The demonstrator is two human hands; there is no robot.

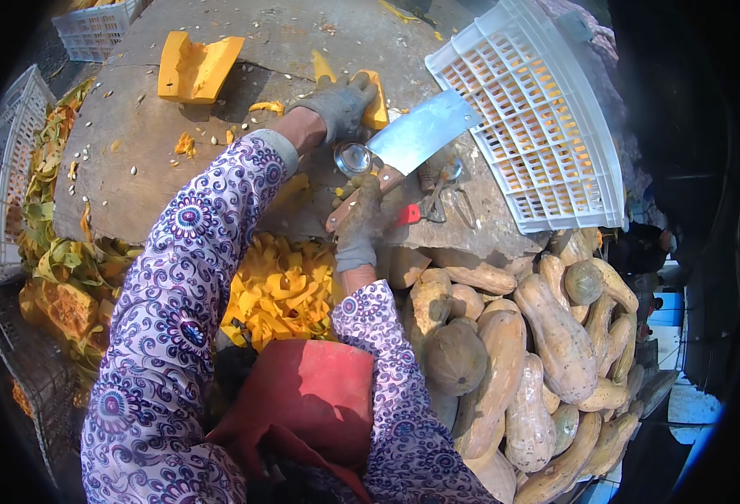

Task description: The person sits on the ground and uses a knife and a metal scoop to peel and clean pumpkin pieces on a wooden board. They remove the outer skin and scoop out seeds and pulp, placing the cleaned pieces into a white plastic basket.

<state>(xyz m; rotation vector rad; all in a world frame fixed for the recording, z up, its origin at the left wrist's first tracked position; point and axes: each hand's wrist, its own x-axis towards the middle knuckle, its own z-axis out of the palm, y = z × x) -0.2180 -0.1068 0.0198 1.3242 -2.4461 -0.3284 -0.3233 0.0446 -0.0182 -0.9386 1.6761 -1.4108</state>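
Observation:
My left hand (341, 107), in a grey work glove, grips a cut piece of orange pumpkin (377, 104) on the worn wooden table. My gloved right hand (360, 217) holds a cleaver by its wooden handle (365, 198). The broad steel blade (423, 132) points up and right, its tip close to a white plastic crate. Between the hands sits a round, shiny metal object (353, 159). Just right of my right hand lies a peeler with a red handle (407, 215). A larger hollowed pumpkin chunk (199, 69) rests at the upper left.
Whole long pumpkins (502, 372) are heaped at the right, below the white plastic crate (533, 126). Orange pumpkin strips (281, 290) fill the space before me. Green peelings (48, 208) pile up on the left beside another crate (17, 157). Seeds and scraps dot the wooden table (130, 132).

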